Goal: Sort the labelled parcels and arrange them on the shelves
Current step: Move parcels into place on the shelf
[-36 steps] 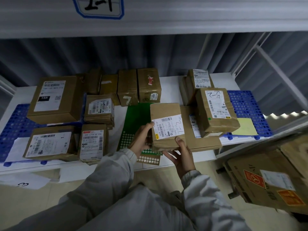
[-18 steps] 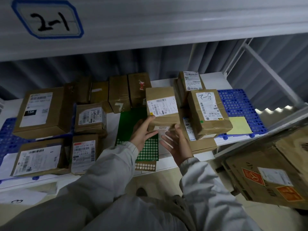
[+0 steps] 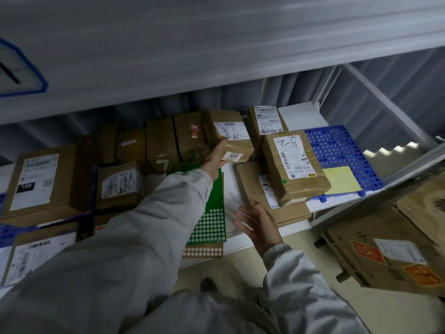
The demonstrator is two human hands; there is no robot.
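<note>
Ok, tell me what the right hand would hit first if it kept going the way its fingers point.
The right hand is open, fingers aimed up and left over the shelf's white front strip. It would probably meet the parcel with the 3012 sticker that the left hand is pushing back. Depth is unclear.

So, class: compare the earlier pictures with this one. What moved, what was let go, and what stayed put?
The parcel with the 3012 sticker moved from the shelf's front edge back to the rear row. The right hand let go and now hovers open; the left hand alone touches the parcel, fingers straight along its side. The other parcels and the green sheet stayed as they were.
</note>
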